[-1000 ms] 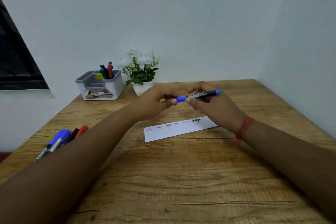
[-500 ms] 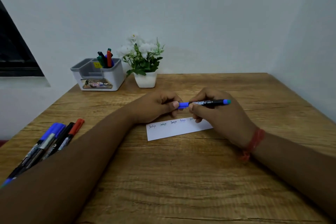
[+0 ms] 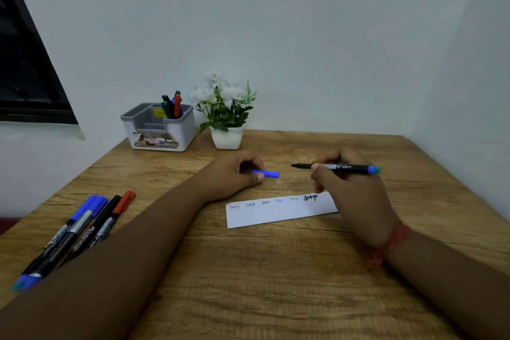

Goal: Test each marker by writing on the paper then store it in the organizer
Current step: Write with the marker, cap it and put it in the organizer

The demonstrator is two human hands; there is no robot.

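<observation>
1. head view: our right hand (image 3: 356,188) pinches the uncapped marker (image 3: 335,167) above the paper (image 3: 276,214); our left hand (image 3: 234,176) pinches its blue cap (image 3: 266,174).
2. we judge the marker light, stiff and smooth; best gripped near the tip.
3. organizer (image 3: 161,130) stands at the worktop's (image 3: 262,284) far edge.

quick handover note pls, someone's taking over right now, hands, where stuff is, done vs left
Left hand pinches the blue cap, pulled off.
Right hand holds the uncapped marker, tip pointing left, above the table.
Paper strip lies below the hands with six test words on it.
Organizer at the back holds several tested markers.
Left: write with this marker, recap it, store it, then test the untested markers lying by the left forearm.
</observation>
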